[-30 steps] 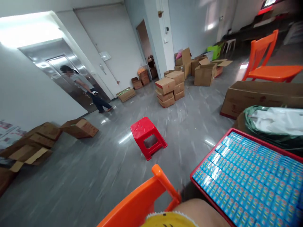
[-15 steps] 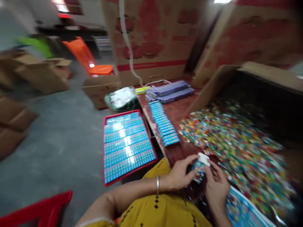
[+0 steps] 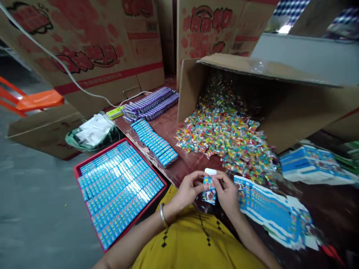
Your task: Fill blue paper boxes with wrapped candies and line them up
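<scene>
both hands meet just above the near edge of the surface (image 3: 171,129). the left hand (image 3: 188,188) and the right hand (image 3: 227,192) share one small box (image 3: 209,189), blue with bright cartoon print. it stands upright between them, with its white flap (image 3: 210,171) open at the top. each grip is closed on the box by thumb and fingertips, the left on its left side and the right on its right side. a metal bangle (image 3: 162,216) sits on the left wrist.

just beyond the hands lies a pile of sweets (image 3: 227,138) in many colours. the pile spills out of a big cardboard carton (image 3: 283,101) that lies tipped on its side, mouth towards the person. right of the hands, touching the edge of the pile, is a fanned stack of flat blue packs (image 3: 269,209). a further blue stack (image 3: 311,166) lies well apart at the right.

left of the sweets a row of blue boxes (image 3: 155,142) runs along the edge of the surface. behind it lie rows of purple boxes (image 3: 151,102), with a green power strip (image 3: 114,112) just beside them.

beside the surface on the left is a red tray (image 3: 76,172) packed with blue boxes in tight rows. behind the tray is a green bag (image 3: 73,139) holding white scraps. an orange chair (image 3: 36,100) stands at the far left.
</scene>
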Action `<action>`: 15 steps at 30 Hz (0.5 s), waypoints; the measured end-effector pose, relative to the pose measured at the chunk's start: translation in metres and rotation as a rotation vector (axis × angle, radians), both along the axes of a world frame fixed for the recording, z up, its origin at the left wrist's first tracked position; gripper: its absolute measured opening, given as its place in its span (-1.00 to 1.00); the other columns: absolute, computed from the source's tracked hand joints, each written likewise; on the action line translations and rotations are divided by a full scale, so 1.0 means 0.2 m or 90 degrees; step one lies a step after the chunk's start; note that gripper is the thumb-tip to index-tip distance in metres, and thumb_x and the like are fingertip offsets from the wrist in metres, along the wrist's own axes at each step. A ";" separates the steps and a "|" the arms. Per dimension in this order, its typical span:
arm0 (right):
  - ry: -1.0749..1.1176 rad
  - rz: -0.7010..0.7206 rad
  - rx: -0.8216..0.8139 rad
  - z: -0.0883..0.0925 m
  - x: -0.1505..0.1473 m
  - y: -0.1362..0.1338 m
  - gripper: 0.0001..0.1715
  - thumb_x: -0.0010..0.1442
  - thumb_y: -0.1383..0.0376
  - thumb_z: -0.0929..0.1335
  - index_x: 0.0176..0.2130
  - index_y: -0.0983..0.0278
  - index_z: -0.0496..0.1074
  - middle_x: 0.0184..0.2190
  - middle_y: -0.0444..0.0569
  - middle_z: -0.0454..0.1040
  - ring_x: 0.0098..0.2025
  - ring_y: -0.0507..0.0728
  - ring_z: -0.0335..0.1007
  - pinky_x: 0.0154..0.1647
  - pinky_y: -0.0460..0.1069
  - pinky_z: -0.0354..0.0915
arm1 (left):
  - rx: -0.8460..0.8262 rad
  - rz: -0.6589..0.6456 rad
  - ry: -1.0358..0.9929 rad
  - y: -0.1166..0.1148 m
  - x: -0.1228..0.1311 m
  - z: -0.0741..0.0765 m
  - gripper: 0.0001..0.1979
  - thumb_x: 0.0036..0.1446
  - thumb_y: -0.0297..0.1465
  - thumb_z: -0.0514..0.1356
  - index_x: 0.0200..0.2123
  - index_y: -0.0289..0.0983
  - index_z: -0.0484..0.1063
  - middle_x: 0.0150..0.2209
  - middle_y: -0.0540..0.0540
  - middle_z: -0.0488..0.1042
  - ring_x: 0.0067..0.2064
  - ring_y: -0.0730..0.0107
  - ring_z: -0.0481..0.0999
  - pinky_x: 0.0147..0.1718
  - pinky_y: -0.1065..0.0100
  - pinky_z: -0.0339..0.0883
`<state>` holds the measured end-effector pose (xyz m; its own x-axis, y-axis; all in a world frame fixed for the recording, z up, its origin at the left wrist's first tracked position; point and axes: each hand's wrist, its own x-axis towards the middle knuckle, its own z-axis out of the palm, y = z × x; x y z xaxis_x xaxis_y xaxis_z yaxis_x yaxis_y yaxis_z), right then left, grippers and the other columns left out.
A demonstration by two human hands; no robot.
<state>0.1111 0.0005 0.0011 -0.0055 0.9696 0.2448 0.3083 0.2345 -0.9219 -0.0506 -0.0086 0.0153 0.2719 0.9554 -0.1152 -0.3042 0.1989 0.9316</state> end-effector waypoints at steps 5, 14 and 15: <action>0.152 -0.023 -0.036 -0.01 -0.07 -0.01 -0.75 0.18 0.26 0.40 -0.12 0.19 0.36 -0.23 -0.03 0.52 -0.17 0.15 0.49 -0.10 0.07 0.38 | -0.002 0.036 -0.040 -0.02 -0.02 -0.01 -0.64 0.01 -0.43 0.35 -0.14 -0.26 0.31 -0.21 -0.08 0.50 -0.22 0.40 0.49 -0.22 0.39 0.34; 0.167 0.083 -0.161 0.05 -0.04 0.04 -0.81 0.10 0.19 0.46 -0.36 0.23 0.44 -0.32 -0.07 0.51 -0.25 0.11 0.44 -0.18 0.00 0.34 | 0.026 0.053 0.093 -0.03 -0.05 -0.01 -0.69 0.05 -0.48 0.30 -0.21 -0.23 0.23 -0.24 0.01 0.38 -0.27 0.50 0.45 -0.30 0.47 0.35; 0.165 0.092 -0.185 0.05 -0.03 0.05 -0.79 0.07 0.18 0.48 -0.34 0.23 0.45 -0.32 -0.07 0.51 -0.25 0.11 0.44 -0.19 -0.01 0.34 | 0.039 0.059 0.108 -0.03 -0.05 0.00 -0.71 0.06 -0.49 0.28 -0.20 -0.23 0.23 -0.23 0.01 0.37 -0.25 0.49 0.46 -0.27 0.45 0.36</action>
